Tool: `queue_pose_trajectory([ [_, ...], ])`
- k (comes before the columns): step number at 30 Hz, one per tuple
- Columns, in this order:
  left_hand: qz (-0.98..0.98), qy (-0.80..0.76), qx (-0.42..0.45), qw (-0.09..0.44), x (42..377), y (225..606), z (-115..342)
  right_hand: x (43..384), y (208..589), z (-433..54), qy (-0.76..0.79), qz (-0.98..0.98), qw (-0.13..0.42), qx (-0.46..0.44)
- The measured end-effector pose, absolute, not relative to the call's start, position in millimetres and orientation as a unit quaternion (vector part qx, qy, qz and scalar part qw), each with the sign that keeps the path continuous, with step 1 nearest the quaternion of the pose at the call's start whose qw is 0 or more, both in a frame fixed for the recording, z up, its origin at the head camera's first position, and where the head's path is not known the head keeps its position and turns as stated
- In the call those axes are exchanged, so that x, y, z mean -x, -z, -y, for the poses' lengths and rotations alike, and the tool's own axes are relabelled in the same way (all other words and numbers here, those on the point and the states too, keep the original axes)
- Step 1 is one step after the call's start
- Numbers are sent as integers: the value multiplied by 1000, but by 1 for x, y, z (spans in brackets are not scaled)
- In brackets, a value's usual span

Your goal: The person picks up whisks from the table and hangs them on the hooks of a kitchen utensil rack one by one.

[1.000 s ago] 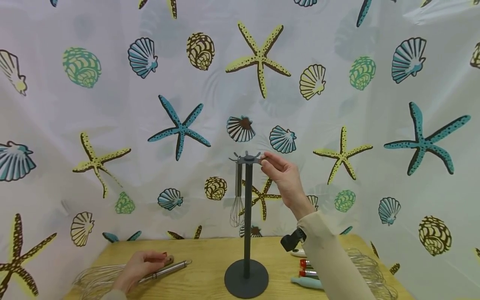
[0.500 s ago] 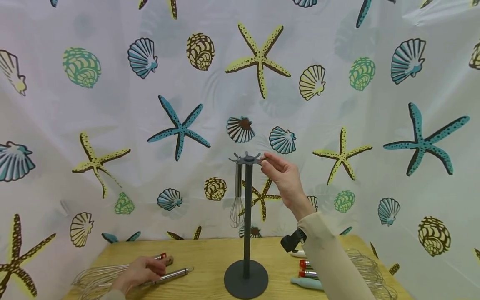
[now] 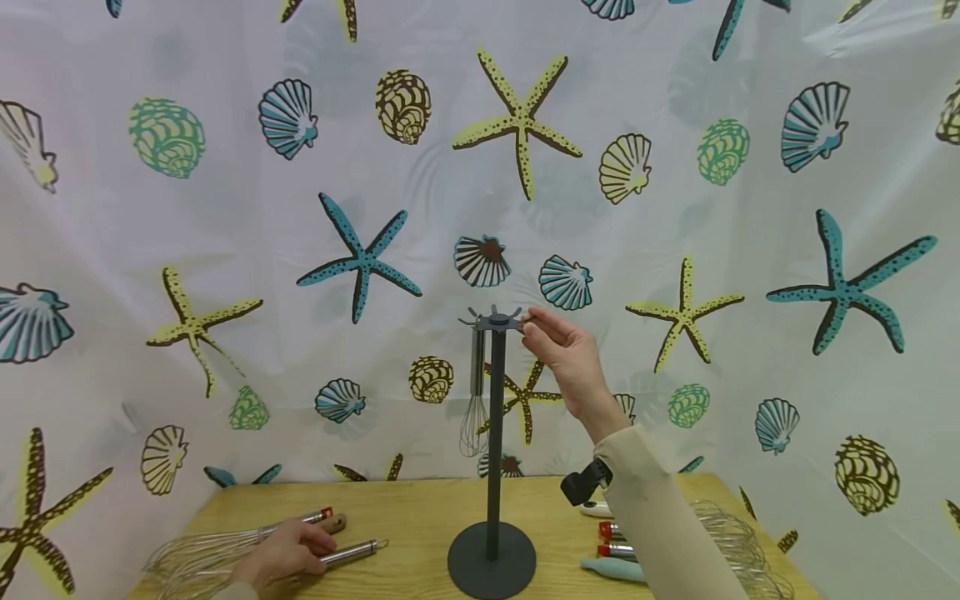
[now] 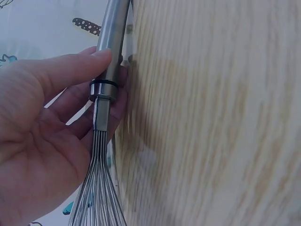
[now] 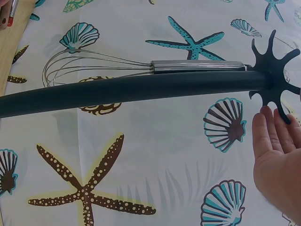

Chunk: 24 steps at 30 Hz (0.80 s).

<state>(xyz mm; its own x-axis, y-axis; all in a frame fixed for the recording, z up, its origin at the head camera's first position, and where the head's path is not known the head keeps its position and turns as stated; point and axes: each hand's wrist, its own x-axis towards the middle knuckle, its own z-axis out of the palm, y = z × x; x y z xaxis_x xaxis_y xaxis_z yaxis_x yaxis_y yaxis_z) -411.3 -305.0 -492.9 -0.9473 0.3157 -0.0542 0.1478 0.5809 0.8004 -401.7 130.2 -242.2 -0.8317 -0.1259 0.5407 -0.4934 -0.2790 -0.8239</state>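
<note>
- The fingers of the left hand [image 3: 285, 552] grip a steel whisk [image 3: 351, 552] near the lower end of its handle, thumb on one side and fingertips round the other; whether it is clear of the bench [image 3: 405, 518] cannot be told.
- The fingers of the right hand [image 3: 572, 367] pinch, lightly it seems, one hook at the top of the dark stand [image 3: 495, 433], apparently steadying it; they hold no whisk.
- Done, as far as shows: one hung whisk [image 3: 477, 358] dangles from the stand, across the post from the right fingers, its wires reaching below them.
- In hand: the steel whisk, low and well apart from the hooks, seems only at the pick-up stage.
- Probably left: just beyond the left fingers lie a red-ended handle [image 3: 318, 515] and a wooden-ended handle [image 3: 334, 523], with wire loops [image 3: 191, 557] to their left.
- Well below the right fingers, partly behind the sleeve [image 3: 667, 517], lie a light blue handle [image 3: 615, 569], two red-tipped handles [image 3: 609, 530] and a white handle [image 3: 596, 508].
- The work looks barely begun.
</note>
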Motion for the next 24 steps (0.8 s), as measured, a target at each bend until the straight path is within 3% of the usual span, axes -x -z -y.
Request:
queue_pose_trajectory([
  [17,-866,-484,-104,73,411,469,280,402,241,-131,-755,588,128,-260],
  [24,-867,-489,-91,30,405,464,265,402,243,-130,-759,584,123,-260],
])
